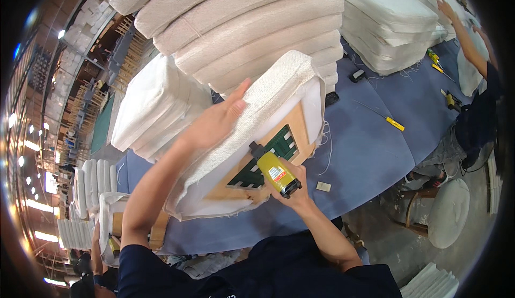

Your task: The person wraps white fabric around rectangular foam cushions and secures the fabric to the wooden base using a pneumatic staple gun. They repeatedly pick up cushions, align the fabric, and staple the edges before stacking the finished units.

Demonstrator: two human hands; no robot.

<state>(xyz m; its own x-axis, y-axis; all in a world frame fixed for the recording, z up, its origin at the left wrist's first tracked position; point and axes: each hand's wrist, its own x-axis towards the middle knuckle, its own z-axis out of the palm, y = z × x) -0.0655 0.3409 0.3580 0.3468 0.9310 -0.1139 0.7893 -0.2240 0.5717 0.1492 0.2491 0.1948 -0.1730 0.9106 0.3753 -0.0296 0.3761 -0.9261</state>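
A chair seat cushion [279,83] in off-white woven fabric stands tilted on its edge, its underside facing me. That underside shows a pale wooden frame [217,192] with dark green webbing [284,143] across the opening and white padding around it. Along the upper fabric side lies my left hand [217,120], fingers stretched out flat against it. My right hand [294,185] is closed around a yellow-green staple gun [274,170], whose nose is over the wooden frame; whether it touches cannot be told. Loose threads hang from the cushion's right corner.
Tall stacks of cushions [257,24] rise behind, with more at left [161,105] and right [386,30]. On the blue table [370,137] lie a yellow-handled screwdriver-like tool [395,124] and a small pale block [323,186]. Another person [475,116] works at right; a round stool [449,212] stands below.
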